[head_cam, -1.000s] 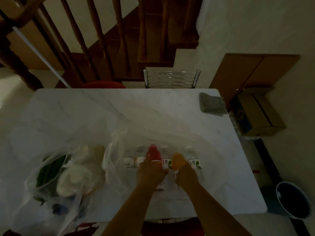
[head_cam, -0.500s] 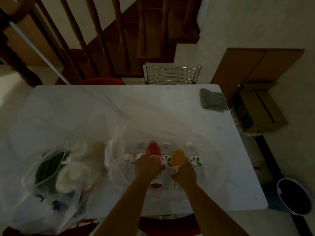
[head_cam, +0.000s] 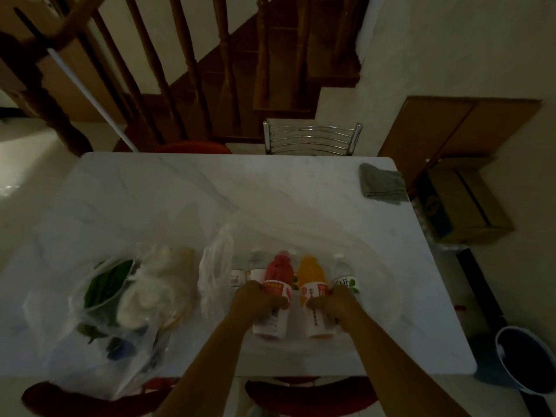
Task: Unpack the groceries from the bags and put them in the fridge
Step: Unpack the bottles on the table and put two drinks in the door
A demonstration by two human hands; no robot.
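On the white marble table a clear plastic bag lies open with several bottles in it. My left hand grips the red juice bottle around its label. The orange juice bottle beside it is gripped by my right hand. Clear water bottles lie on either side of the two. A second plastic bag at the left holds green vegetables and white wrapped items.
A grey cloth lies at the table's far right corner. A metal chair stands behind the table, red chairs at the near edge. A cardboard box and a dark bucket sit on the floor at right.
Both hands have pulled the red and orange bottles toward me, out from between the water bottles, so more of each bottle shows.
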